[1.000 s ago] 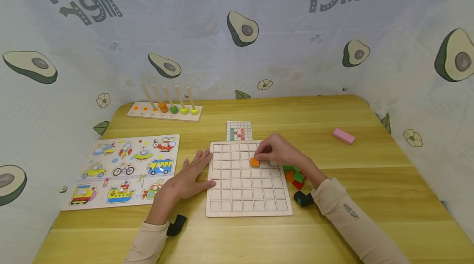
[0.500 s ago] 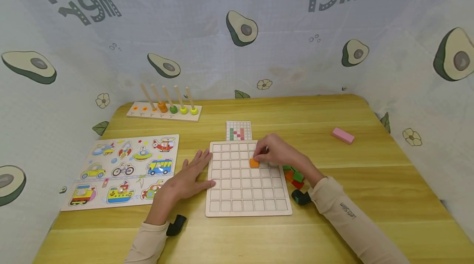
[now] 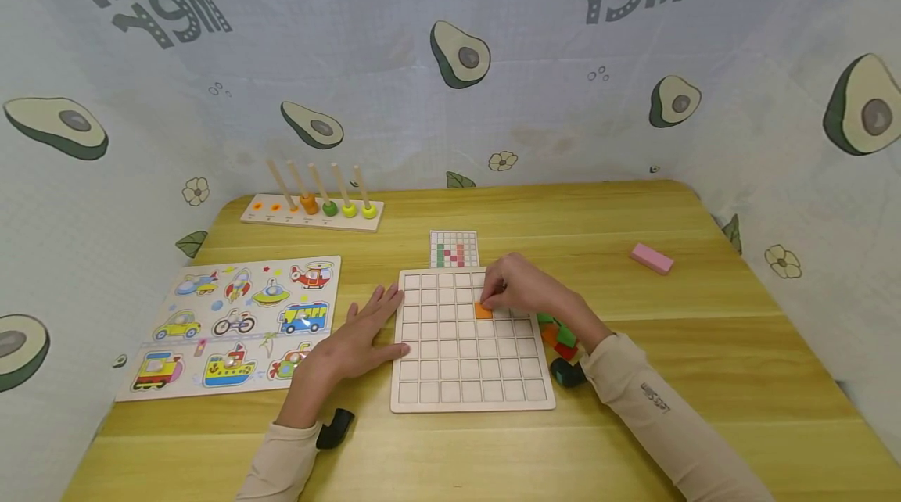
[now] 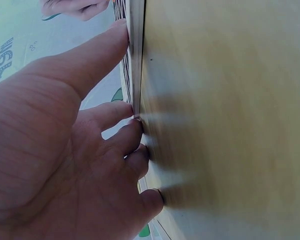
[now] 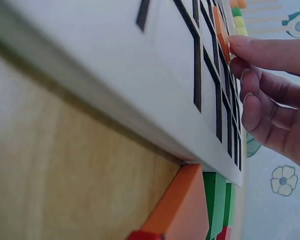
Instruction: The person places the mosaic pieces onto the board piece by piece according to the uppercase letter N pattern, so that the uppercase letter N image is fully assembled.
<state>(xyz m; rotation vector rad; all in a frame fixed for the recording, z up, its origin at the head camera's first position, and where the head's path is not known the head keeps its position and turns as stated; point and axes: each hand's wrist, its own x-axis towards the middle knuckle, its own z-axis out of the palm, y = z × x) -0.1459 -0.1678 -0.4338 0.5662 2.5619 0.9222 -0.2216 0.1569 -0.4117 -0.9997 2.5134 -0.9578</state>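
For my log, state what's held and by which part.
The right hand touches the orange tile at its far right corner; whether pinched is unclear. The left hand holds nothing.

And there's the right sleeve (image 3: 672,428), long, beige and fairly close-fitting, with soft creases bunched near its cuff (image 3: 607,353)! Running along that right sleeve, dark, slanting lettering (image 3: 656,398), small from here, looks like "LetsSlim". Well to the left of the right sleeve sits its match, the left sleeve (image 3: 281,459), same beige, wrinkled too. Just beside the right sleeve's cuff, a rounded black pod (image 3: 567,372) with a touch of teal; and left of the right sleeve, a second pod (image 3: 335,429), black, bent like an elbow. Right hand (image 3: 522,285), left hand (image 3: 357,342): both bare.
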